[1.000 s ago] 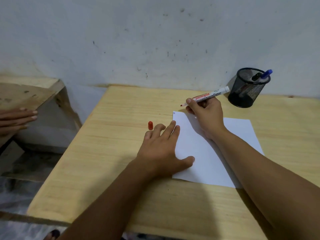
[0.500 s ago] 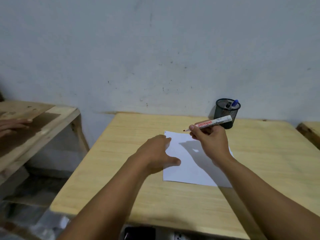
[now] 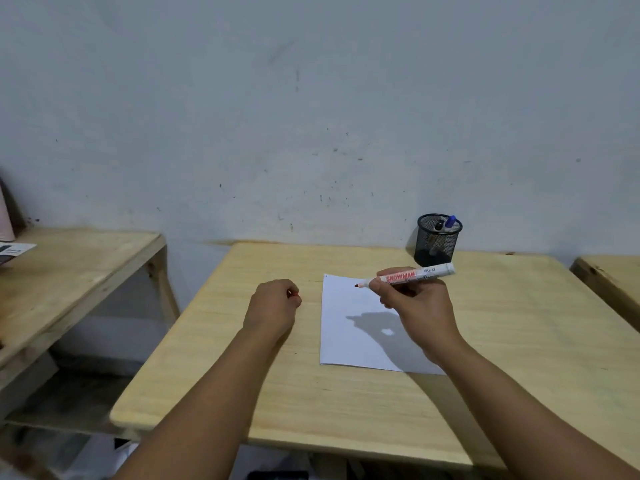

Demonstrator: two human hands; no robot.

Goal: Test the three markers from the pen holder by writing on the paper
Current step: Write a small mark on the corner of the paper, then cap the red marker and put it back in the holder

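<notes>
A white sheet of paper [image 3: 349,327] lies on the wooden table [image 3: 346,393], with a small mark at its far left corner. My right hand [image 3: 419,306] holds an uncapped red marker [image 3: 412,277] above the paper, tip pointing left. My left hand [image 3: 273,308] is closed left of the paper; a bit of red, the marker's cap [image 3: 297,298], shows at its fingertips. A black mesh pen holder [image 3: 438,239] stands at the back by the wall, holding a blue-capped marker [image 3: 450,223] and a black one [image 3: 440,225].
A second wooden bench [image 3: 69,271] stands to the left, with a printed card [image 3: 12,251] at its far left. Another wooden surface [image 3: 609,282] begins at the right edge. A grey wall rises behind the table.
My left hand left the paper, moved left and closed over the red cap that lay on the table. My right hand lifted the marker off the paper. The view pulled back and up.
</notes>
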